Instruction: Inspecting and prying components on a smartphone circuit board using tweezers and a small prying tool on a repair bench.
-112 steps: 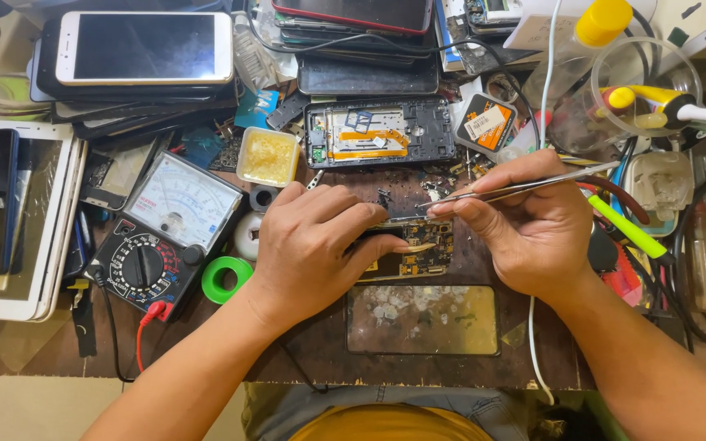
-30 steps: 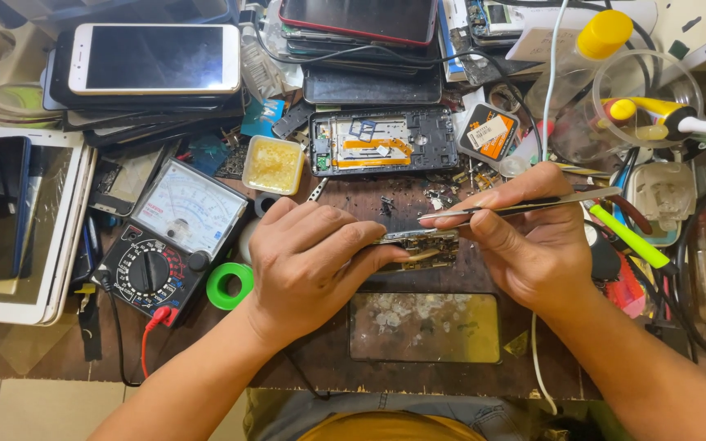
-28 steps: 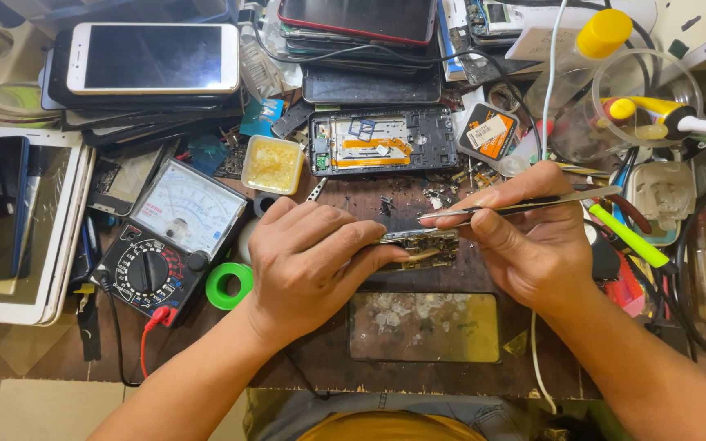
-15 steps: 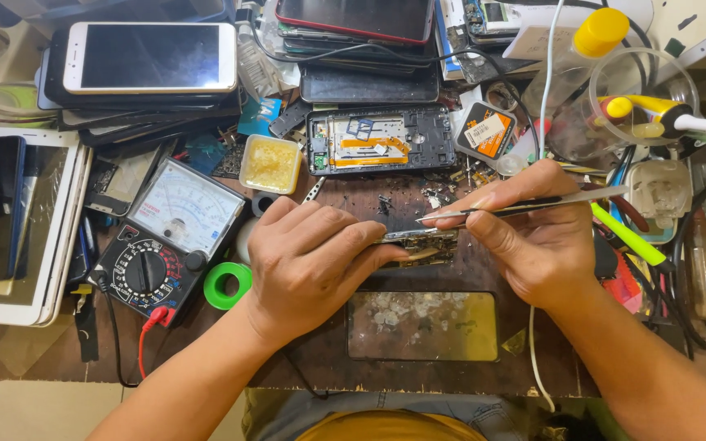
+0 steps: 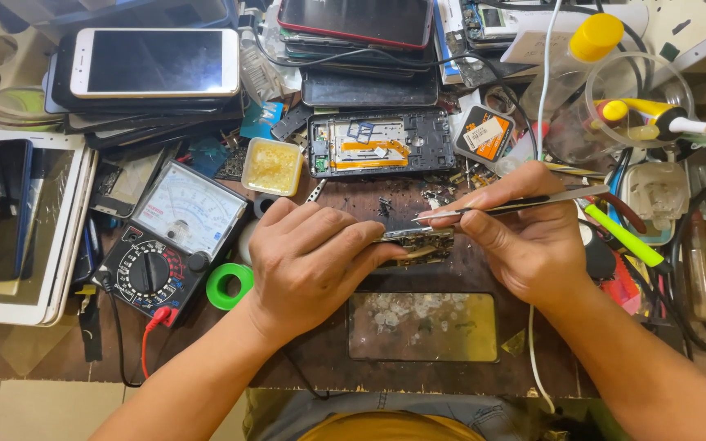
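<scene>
Left hand (image 5: 312, 261) was clamped over a small circuit board (image 5: 418, 238) mid-frame, while the right hand (image 5: 525, 241) pinched metal tweezers (image 5: 508, 206) with the tips right at the board. An analog multimeter (image 5: 169, 241) sat to the left, with an opened phone (image 5: 382, 143) above and a white phone (image 5: 155, 61) upper left.
</scene>
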